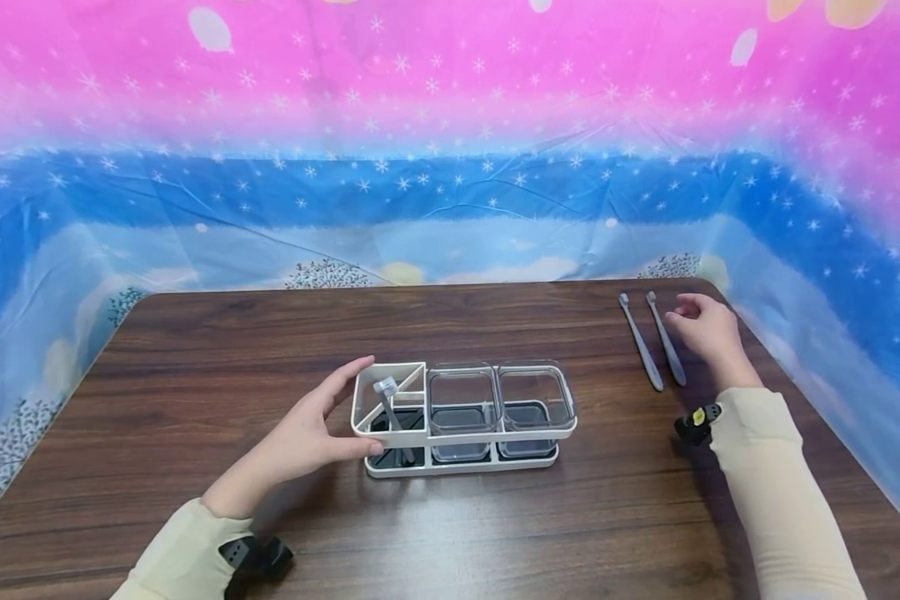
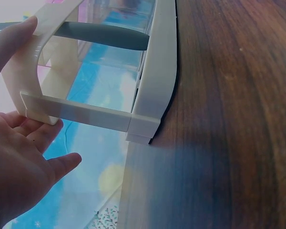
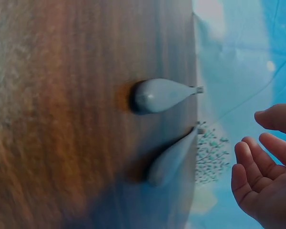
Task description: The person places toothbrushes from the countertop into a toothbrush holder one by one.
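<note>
A white toothbrush holder [image 1: 465,435] stands on the table. My left hand [image 1: 311,429] grips its left end, thumb at the front and fingers at the back; the left wrist view also shows this hand [image 2: 26,157] against the frame. A grey toothbrush [image 1: 390,404] leans head up in the holder's divided left section. Two clear cups [image 1: 461,400] sit in its other openings. At the right, two grey toothbrushes [image 1: 640,342] lie on the table, heads away from me. My right hand [image 1: 708,333] hovers beside the right one, fingers loosely bent, touching nothing.
The dark wooden table [image 1: 195,367] has rounded far corners. A pink and blue snowflake-printed cloth [image 1: 450,192] hangs behind it and along both sides. The loose toothbrushes lie near the table's right edge.
</note>
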